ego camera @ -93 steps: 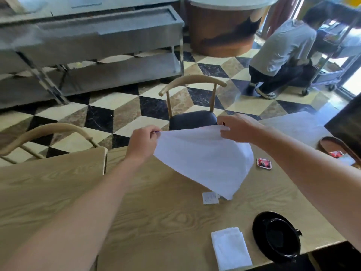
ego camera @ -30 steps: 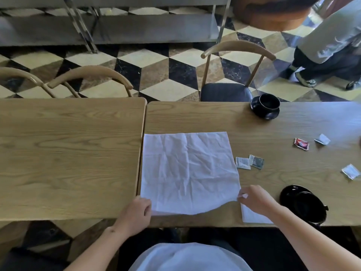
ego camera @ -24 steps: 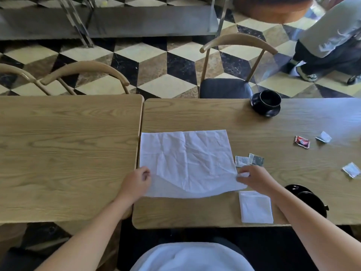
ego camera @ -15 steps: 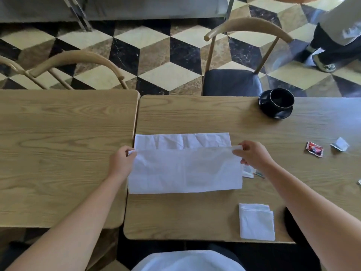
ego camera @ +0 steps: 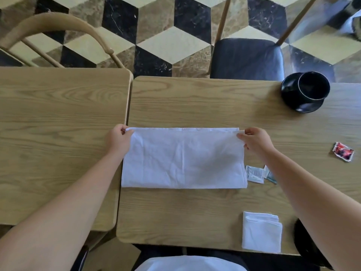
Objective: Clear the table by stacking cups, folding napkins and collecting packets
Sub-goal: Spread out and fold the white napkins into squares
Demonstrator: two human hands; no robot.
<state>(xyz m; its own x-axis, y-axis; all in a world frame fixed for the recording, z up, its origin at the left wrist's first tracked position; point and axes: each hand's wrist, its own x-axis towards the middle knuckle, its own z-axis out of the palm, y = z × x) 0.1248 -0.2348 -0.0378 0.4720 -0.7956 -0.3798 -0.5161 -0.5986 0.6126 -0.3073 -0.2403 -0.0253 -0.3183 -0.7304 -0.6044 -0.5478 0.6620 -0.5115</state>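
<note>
A: Half a second ago the folded edge of the white napkin [ego camera: 183, 158] stopped short of its far edge, with a strip of the lower layer showing. That strip is covered now; the two edges meet.

B: Where are the hands?

A: At the far corners. The left hand [ego camera: 117, 140] pinches the far left corner, thumb and fingertips closed on the cloth. The right hand [ego camera: 256, 142] pinches the far right corner the same way, a bit of hem showing past its fingers.

B: And the napkin itself?

A: It lies flat as a long rectangle on the right table [ego camera: 195, 216], its left end just over the seam with the left table [ego camera: 58, 133]. The fold runs along the near side.

B: Anything else close by?

A: Two small packets [ego camera: 254, 174] sit just beside the napkin's right end, partly under the right forearm. A red packet [ego camera: 343, 151] lies farther right. A folded napkin [ego camera: 260, 231] rests near the front edge, and a black cup [ego camera: 312, 89] stands on its saucer [ego camera: 293, 98] at the far right.
</note>
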